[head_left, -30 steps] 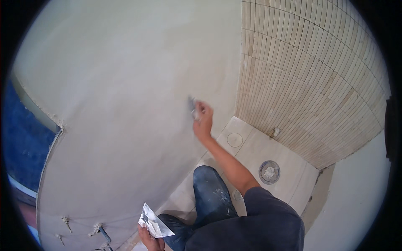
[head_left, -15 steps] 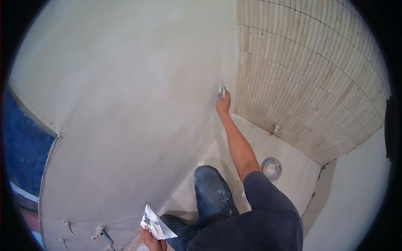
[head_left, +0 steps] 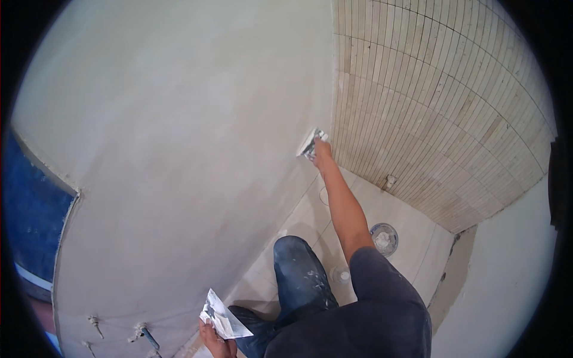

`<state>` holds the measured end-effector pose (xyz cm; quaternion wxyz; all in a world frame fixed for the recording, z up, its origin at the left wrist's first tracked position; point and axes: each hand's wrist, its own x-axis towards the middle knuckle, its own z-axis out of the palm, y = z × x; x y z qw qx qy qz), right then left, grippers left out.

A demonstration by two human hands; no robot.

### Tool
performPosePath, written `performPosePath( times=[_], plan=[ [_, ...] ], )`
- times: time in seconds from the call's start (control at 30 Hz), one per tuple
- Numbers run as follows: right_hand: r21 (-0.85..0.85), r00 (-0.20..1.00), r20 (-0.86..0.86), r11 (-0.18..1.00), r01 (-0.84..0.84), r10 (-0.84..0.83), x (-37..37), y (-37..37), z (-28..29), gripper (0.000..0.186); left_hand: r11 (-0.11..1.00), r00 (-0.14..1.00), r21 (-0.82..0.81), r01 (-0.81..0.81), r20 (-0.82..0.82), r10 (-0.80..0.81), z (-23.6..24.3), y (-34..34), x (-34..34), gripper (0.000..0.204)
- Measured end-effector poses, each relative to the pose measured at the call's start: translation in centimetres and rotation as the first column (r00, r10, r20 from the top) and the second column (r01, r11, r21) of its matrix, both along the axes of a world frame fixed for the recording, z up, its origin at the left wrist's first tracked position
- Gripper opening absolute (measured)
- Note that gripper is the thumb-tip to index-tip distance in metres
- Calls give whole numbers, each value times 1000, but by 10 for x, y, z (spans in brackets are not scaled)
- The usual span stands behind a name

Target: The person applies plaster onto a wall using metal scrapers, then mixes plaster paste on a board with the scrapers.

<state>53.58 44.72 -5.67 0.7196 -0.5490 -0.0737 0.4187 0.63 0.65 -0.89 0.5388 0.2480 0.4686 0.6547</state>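
Two tools: putty knife (head_left: pixel 307 145), wide scraper (head_left: pixel 225 320)
Right hand (head_left: pixel 323 149): curled round knife; stroke wall (head_left: pixel 179 149) softly
Left hand (head_left: pixel 215 341): curled round scraper; keep level

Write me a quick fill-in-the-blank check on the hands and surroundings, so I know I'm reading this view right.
1. The outstretched hand, gripping a scraper, is the ____ one.
2. The lower hand, holding a smeared plate, is the ____ one.
3. Past the plain wall, at far left, a surface shows ____ in colour.

Missing: right; left; blue.
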Motion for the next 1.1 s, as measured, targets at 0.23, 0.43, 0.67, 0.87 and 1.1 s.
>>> performPosePath(
  times=[0.23, 0.43, 0.67, 0.87, 1.1],
  plan=[
    [155, 821, 551, 985, 73, -148, -39, 9, 95, 38, 999, 1000, 32, -1, 1, 1, -14, -6, -11, 44],
    [295, 156, 954, 882, -368, -254, -199, -129, 108, 49, 999, 999, 6, -33, 44, 32, 30, -1, 11, 38],
    [68, 601, 797, 998, 5, -57, -104, -77, 35, 31, 998, 996, 23, -61, 60, 59, 28, -3, 11, 36],
    [306, 350, 864, 930, 204, -362, -92, -19, 5, 44, 999, 998, 20, -31, 62, 29, 19, 1, 11, 37],
    [278, 267, 943, 909, -310, -197, -191, -102, -30, 46, 999, 999, 39, -31, 37, 30, 11, -6, -13, 42]
  ],
)
